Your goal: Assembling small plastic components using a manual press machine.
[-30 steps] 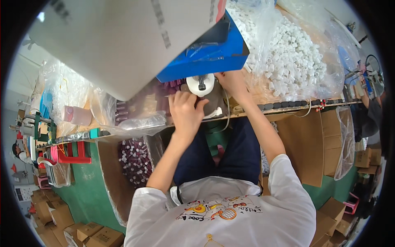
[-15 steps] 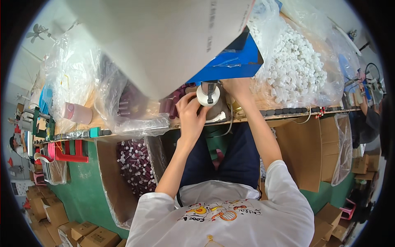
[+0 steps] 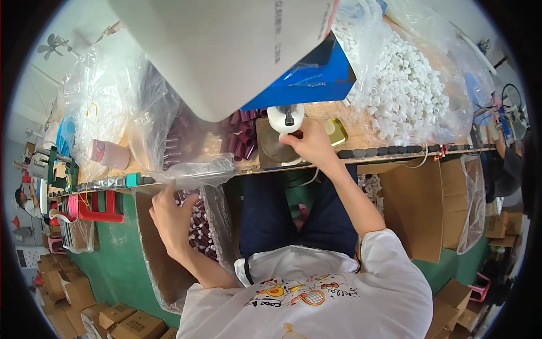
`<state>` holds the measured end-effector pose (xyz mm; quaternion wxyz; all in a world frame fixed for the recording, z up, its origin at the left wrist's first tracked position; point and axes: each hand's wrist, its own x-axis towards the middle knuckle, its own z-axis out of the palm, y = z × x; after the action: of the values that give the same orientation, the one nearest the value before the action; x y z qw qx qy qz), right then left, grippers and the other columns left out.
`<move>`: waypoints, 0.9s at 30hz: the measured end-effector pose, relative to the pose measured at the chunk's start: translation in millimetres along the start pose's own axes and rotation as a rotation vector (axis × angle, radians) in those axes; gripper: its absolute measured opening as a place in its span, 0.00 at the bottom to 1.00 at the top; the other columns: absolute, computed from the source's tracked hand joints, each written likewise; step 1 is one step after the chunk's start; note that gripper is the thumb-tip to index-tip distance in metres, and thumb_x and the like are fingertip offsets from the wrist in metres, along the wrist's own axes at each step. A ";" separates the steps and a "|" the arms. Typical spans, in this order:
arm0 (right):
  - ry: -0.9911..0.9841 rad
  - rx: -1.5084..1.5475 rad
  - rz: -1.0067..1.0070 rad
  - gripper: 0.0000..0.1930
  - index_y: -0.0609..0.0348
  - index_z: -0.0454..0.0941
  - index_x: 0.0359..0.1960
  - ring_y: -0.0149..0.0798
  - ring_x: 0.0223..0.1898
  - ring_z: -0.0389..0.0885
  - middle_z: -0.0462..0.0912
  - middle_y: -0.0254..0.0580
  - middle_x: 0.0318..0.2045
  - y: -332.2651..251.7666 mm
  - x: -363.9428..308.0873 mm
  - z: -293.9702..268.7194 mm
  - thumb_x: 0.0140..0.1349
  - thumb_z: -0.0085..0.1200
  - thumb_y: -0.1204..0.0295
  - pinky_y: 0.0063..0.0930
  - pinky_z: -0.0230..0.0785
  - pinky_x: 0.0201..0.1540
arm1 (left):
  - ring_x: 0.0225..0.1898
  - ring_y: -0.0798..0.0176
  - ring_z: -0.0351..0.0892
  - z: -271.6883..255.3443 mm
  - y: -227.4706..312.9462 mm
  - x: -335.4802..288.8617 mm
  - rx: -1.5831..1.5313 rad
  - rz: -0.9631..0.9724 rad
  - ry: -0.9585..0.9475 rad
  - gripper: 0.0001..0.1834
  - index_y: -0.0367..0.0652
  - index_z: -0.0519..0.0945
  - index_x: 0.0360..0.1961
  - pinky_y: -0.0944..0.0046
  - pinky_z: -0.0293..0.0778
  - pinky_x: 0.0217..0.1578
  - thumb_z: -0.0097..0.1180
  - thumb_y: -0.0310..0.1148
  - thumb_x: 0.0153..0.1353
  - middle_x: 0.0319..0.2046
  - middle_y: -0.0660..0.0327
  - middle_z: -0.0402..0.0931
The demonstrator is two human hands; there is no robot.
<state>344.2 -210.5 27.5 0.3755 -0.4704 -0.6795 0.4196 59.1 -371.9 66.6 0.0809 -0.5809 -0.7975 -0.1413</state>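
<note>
Having left the fixture (image 3: 285, 120), apparently: left hand (image 3: 171, 217).

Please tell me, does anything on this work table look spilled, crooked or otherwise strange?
Nothing looks spilled. The white caps stay inside their clear bag and the dark red tubes lie in a loose pile on the table. One odd point: a large pale board hides the back.

A long wooden workbench (image 3: 389, 138) carries clear bags of white caps (image 3: 406, 85) at the right, maroon tubes (image 3: 240, 138) and a pink cup (image 3: 110, 153) to the left — and, in the middle, a dark plate (image 3: 272, 151) and a gold tin (image 3: 334, 133).
</note>
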 end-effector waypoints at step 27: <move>0.443 -0.343 -0.142 0.12 0.59 0.83 0.42 0.52 0.33 0.83 0.85 0.47 0.32 65.9 -26.5 -94.2 0.54 0.61 0.77 0.40 0.75 0.36 | 0.36 0.48 0.84 89.2 154.5 56.3 -1.043 0.268 -0.102 0.14 0.35 0.84 0.40 0.58 0.77 0.39 0.71 0.23 0.52 0.35 0.50 0.84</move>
<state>458.1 -201.8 -1.9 0.4579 -0.5586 -0.6732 0.1584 191.4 -248.5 18.9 -0.2397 -0.6468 -0.5432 -0.4786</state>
